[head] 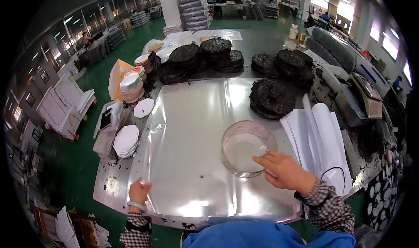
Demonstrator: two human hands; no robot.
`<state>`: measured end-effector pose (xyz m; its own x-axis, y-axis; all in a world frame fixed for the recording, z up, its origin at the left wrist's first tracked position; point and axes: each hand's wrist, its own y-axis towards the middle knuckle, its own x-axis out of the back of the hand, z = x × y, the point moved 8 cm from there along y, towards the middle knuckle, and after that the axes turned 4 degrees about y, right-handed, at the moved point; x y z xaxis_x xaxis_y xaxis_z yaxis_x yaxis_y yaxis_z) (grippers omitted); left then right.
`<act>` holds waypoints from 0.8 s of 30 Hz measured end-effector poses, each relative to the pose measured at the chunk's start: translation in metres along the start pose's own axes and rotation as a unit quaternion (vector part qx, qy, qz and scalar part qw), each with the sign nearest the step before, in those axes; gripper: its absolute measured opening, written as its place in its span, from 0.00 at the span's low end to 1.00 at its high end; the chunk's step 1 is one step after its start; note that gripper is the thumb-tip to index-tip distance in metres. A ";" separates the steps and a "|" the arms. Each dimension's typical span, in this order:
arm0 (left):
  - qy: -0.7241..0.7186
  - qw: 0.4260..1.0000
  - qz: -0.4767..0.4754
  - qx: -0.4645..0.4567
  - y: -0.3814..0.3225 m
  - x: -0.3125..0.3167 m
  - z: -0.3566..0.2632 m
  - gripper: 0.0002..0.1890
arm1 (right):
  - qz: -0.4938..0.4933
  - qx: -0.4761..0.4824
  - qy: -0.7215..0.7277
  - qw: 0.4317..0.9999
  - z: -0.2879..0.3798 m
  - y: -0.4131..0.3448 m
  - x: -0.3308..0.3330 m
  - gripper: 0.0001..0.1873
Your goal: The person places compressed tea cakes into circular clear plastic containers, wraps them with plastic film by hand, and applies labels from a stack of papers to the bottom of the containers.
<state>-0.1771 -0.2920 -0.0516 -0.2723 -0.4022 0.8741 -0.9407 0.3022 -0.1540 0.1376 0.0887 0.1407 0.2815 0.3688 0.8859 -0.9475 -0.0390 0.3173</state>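
My right hand (284, 170) grips the near right rim of a clear round container (230, 163), fingers reaching over its top. The container stands on, or just above, a glossy sheet of film (186, 133) spread over the metal worktable (111, 186); I cannot tell which. My left hand (139, 191) is closed at the sheet's left front edge. Whether it pinches the film is not clear. Beyond the container lies a round, dark, flaky cake (273, 97), with stacks of similar cakes (293, 60) behind it. More dark stacks (183, 56) stand at the back left.
Rolled white paper (324, 127) lies right of the film. White octagonal sheets (126, 141) and a stack of round papers (132, 87) sit at the left edge. Plastic bins (352, 105) line the right side. Dark crumbs litter the table. People work far off.
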 end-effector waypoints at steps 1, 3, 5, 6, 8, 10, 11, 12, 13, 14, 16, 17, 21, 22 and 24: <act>0.086 0.996 -0.025 0.019 0.007 0.021 -0.013 0.20 | -0.003 0.004 -0.028 1.000 -0.017 -0.011 -0.027 0.16; 0.216 0.964 -0.116 -0.101 0.019 0.027 0.003 0.24 | 0.027 -0.001 -0.043 0.999 -0.044 -0.025 -0.076 0.18; 0.191 0.980 -0.056 0.012 0.032 0.019 0.053 0.26 | 0.037 -0.011 -0.047 0.998 -0.052 -0.021 -0.098 0.20; 0.217 0.974 -0.049 0.036 0.032 0.020 0.054 0.28 | 0.021 -0.020 -0.060 0.998 -0.051 -0.018 -0.104 0.21; 0.386 0.915 -0.107 -0.055 0.002 0.019 -0.051 0.27 | -0.007 -0.046 -0.092 0.995 -0.059 -0.023 -0.111 0.22; 0.433 0.833 -0.218 -0.267 -0.013 -0.004 -0.098 0.20 | -0.006 -0.050 -0.090 0.995 -0.059 -0.017 -0.110 0.22; 0.203 0.928 -0.038 -0.311 -0.036 -0.031 -0.156 0.15 | 0.000 -0.054 -0.096 0.994 -0.061 -0.015 -0.110 0.22; 0.223 0.910 0.161 -0.309 -0.065 -0.085 -0.201 0.11 | -0.010 -0.052 -0.096 0.994 -0.062 -0.013 -0.108 0.22; -0.087 0.835 0.282 -0.464 -0.118 -0.108 -0.259 0.13 | -0.022 -0.049 -0.100 0.994 -0.067 -0.010 -0.104 0.22; 0.039 0.803 0.363 -0.471 -0.154 -0.150 -0.288 0.16 | -0.031 -0.040 -0.103 0.993 -0.070 -0.006 -0.101 0.22; -0.078 0.732 0.213 -0.643 -0.206 -0.195 -0.329 0.27 | -0.011 -0.078 -0.079 0.994 -0.081 -0.005 -0.098 0.22; 0.047 0.689 0.238 -0.683 -0.227 -0.218 -0.342 0.29 | -0.001 -0.103 -0.066 0.992 -0.089 -0.011 -0.094 0.22; 0.019 0.679 0.196 -0.708 -0.235 -0.260 -0.349 0.16 | -0.057 -0.150 -0.008 0.987 -0.076 -0.043 -0.033 0.19; -0.073 0.657 0.157 -0.734 -0.232 -0.246 -0.353 0.11 | -0.067 -0.162 -0.002 0.984 -0.074 -0.055 -0.016 0.19; -0.158 0.661 0.244 -0.692 -0.225 -0.246 -0.352 0.06 | -0.093 -0.179 -0.014 0.979 -0.063 -0.080 0.012 0.18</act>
<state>0.1731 0.0428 -0.0697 -0.7098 -0.0602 0.7018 0.2998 0.8758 0.3783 0.2072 0.1551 0.1049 0.4533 0.3136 0.8344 -0.8706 0.3565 0.3390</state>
